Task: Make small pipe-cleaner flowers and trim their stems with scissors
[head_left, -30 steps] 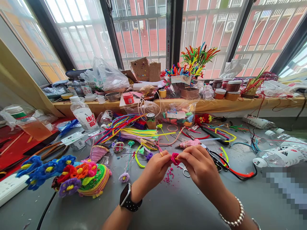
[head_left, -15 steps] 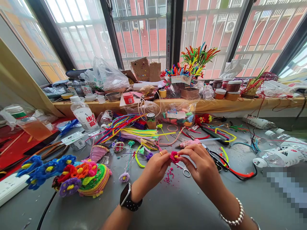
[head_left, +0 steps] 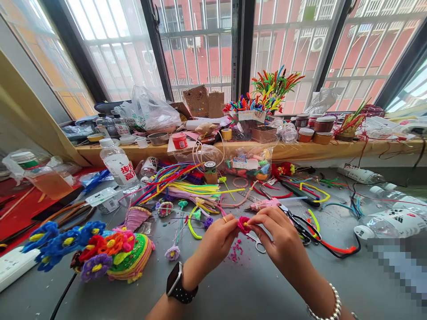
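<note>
Between both hands is a small pink pipe-cleaner flower (head_left: 243,225) with a yellow centre, held above the grey table. My left hand (head_left: 216,238), with a ring and a watch at the wrist, pinches the flower's left side. From the right, the thumb and fingers of my right hand (head_left: 278,233) close on it as well. Pink fuzz clippings (head_left: 236,252) lie on the table just below. Partly hidden behind my right hand are scissors (head_left: 259,244) and a pink glue gun (head_left: 265,204).
Finished pipe-cleaner flowers (head_left: 70,242) stand at the left beside a power strip (head_left: 16,266). A bundle of coloured pipe cleaners (head_left: 187,189) lies behind my hands. Water bottles (head_left: 390,222) lie at the right; another bottle (head_left: 118,164) stands back left. Jars crowd the windowsill (head_left: 293,149).
The whole view has shifted slightly downward in the picture. Both hands keep hold of the pink flower, which has turned a little between the fingers.
</note>
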`<state>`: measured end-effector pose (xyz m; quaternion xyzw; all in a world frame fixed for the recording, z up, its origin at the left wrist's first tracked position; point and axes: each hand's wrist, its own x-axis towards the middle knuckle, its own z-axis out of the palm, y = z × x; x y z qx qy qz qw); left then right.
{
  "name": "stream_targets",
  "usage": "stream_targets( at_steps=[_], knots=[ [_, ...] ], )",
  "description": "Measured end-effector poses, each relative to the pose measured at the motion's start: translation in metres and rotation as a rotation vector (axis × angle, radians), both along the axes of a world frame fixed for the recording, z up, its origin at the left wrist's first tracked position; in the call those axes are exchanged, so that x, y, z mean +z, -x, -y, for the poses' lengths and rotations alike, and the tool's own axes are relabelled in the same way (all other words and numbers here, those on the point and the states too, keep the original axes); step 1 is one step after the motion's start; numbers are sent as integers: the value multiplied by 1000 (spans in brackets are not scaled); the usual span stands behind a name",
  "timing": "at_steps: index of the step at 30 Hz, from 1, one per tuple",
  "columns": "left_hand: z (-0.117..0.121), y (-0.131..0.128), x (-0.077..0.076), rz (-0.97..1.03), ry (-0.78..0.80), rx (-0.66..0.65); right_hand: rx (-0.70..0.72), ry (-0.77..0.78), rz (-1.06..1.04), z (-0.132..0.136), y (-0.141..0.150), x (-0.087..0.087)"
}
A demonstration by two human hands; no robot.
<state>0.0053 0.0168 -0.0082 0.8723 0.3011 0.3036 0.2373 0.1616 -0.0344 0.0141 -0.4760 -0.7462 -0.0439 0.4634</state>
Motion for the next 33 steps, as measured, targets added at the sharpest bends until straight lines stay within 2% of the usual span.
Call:
stream_targets(
  at_steps=[18,33],
  knots=[
    [-1,0,-2,63,98,-65,24,31,-21,1,0,-1],
    [-1,0,-3,71,91,-59,25,55,-24,0,0,-2]
  ],
)
